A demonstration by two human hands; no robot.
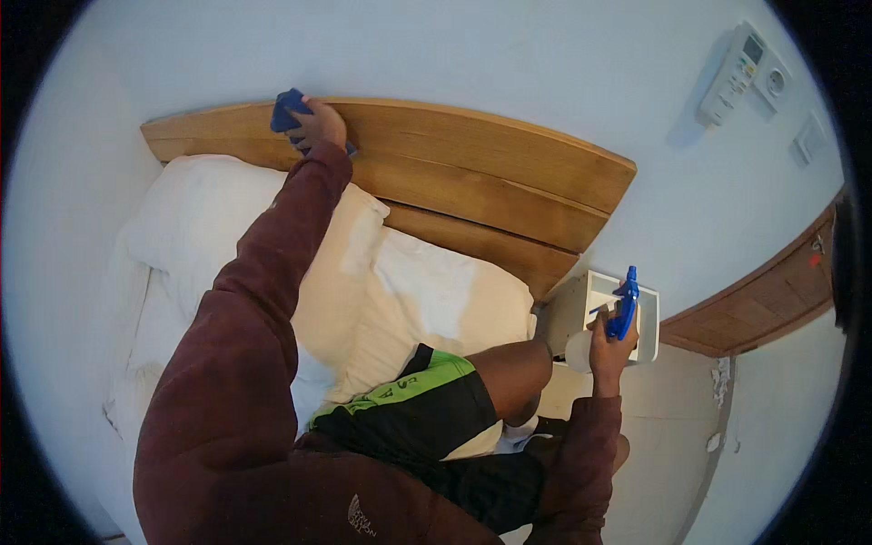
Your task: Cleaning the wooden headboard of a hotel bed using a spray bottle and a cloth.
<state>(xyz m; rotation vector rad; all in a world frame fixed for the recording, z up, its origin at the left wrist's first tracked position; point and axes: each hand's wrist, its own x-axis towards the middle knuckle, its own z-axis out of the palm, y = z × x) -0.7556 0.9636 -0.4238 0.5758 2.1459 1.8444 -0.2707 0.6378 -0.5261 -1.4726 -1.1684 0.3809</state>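
My left hand (323,127) presses a folded blue cloth (289,109) against the upper edge of a wooden headboard (477,153), left of its middle. Part of the cloth sticks out below the wrist. On the right, my right hand (612,351) grips a spray bottle (579,350) by its neck. Its blue trigger head (627,306) rises above my fingers, and the pale bottle body is partly hidden behind the hand. The bottle is held in front of a small white bedside cabinet (652,327).
Pillows (204,204) (436,286) lean along the headboard on the bed, where one of my legs is bent. A remote control (732,75) hangs on the wall beside a socket (775,82). A brown wooden door (756,306) stands at the right, past the tiled floor (667,409).
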